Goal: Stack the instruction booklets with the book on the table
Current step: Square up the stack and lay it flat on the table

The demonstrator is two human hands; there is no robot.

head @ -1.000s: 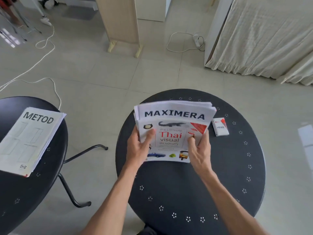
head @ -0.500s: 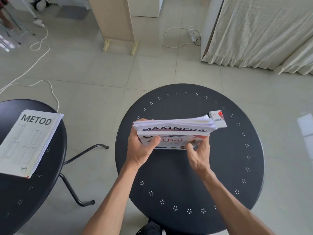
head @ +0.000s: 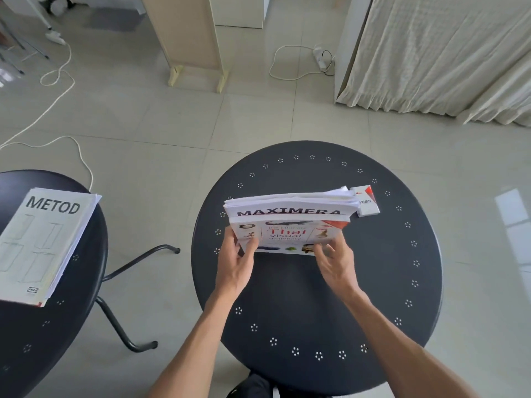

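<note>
A colourful book, the Thai visual dictionary (head: 287, 235), lies on top of white MAXIMERA instruction booklets (head: 290, 206) as one stack over the middle of the round black table (head: 316, 297). The stack is tilted slightly, near edge toward me. My left hand (head: 235, 262) grips its near left corner with the thumb on the cover. My right hand (head: 334, 261) holds the near right corner, its fingers spread loosely. A second pile of booklets headed METOD (head: 40, 242) rests on another black table (head: 17, 340) at the left.
A small red and white VESS box (head: 366, 201) sits on the round table, touching the stack's far right corner. White cables (head: 57, 90) trail over the tiled floor. A curtain (head: 445, 53) hangs at the back right, and a wooden panel (head: 186, 33) stands behind.
The stack was tipped up nearly edge-on half a second ago and has come back down flatter, so the cover shows again. Both hands stayed at its near corners.
</note>
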